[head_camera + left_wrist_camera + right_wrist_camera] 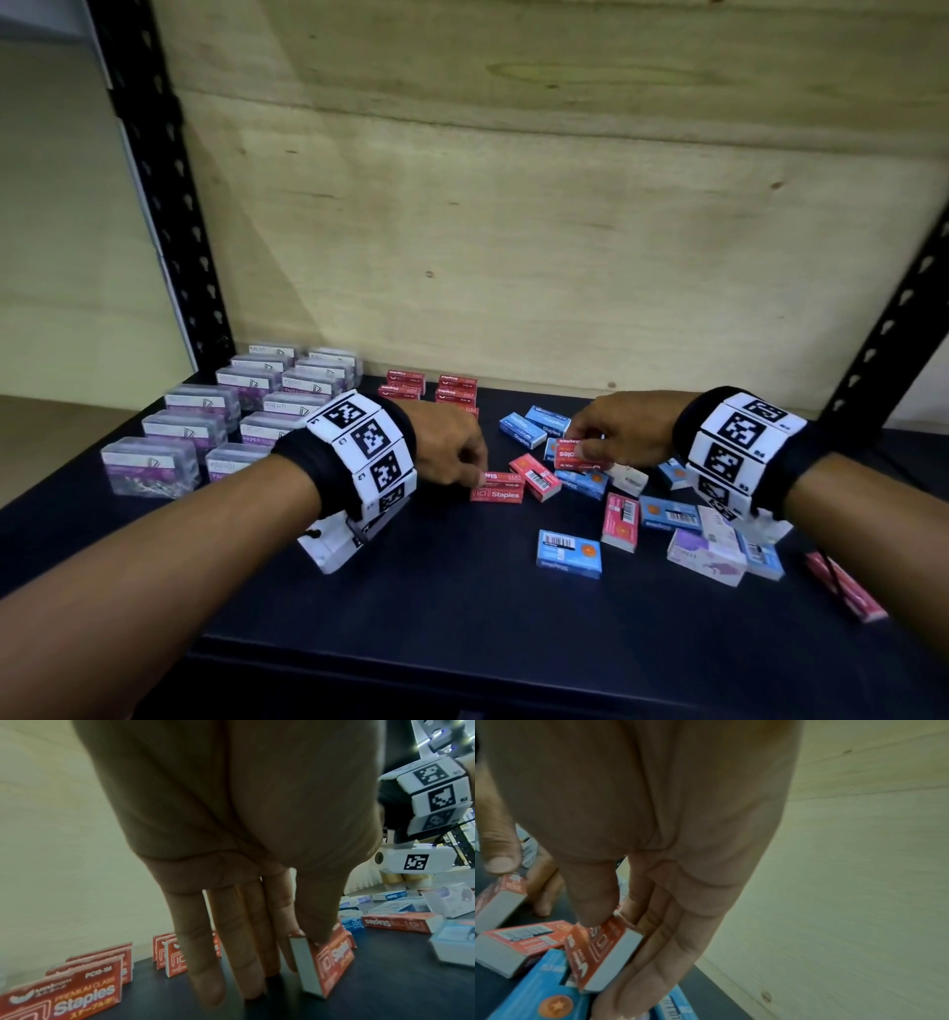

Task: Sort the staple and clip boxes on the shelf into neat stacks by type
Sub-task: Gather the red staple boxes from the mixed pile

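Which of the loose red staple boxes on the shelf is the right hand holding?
The red staple box pinched by the right hand, resting atop blue boxes; other loose red ones lie nearer the left hand.

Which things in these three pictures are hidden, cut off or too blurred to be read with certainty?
- Head view: the left hand covers part of its red staple box.
- Head view: a red box at the right is motion-blurred; its print is unreadable.
- Right wrist view: the right hand hides most of the shelf.
- Head view: clear clip boxes; contents too small.
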Tool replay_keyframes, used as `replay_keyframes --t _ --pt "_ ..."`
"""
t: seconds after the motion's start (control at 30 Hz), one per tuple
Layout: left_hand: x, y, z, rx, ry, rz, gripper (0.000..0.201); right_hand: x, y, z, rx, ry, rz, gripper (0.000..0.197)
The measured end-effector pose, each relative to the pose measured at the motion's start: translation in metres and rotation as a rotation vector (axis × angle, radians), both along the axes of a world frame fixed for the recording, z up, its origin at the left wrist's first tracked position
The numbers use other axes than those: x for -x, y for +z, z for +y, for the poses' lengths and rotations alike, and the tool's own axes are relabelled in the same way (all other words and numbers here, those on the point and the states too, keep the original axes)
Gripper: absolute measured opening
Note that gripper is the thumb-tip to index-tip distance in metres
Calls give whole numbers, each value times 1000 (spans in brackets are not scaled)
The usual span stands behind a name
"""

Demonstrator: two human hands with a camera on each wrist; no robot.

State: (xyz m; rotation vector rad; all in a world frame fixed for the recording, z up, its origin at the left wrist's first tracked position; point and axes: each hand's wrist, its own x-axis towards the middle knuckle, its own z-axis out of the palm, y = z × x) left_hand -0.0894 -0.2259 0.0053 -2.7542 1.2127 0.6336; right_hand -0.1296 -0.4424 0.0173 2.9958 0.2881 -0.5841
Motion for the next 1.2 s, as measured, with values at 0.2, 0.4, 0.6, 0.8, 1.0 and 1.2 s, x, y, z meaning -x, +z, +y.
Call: replay_keyframes --t 0.2,0.4,0.6,0.8,1.0,1.2 --pt "2 -2 -5 30 15 -16 28 -1 -1 0 8 0 11 30" --pt "-5 -2 6 46 -1 -78 30 -5 -3 -2 -50 -14 -20 23" --pt "-24 21 36 -6 75 -181 28 -19 1 14 -184 7 -150 21" --pt "-52 39 57 -54 202 -220 24 -38 5 44 -286 45 -137 23" --pt "-69 32 63 -133 261 -266 22 -62 -1 70 -281 101 -137 38" --pt "-82 23 65 -172 288 -220 20 -72 -7 84 -266 143 -69 31"
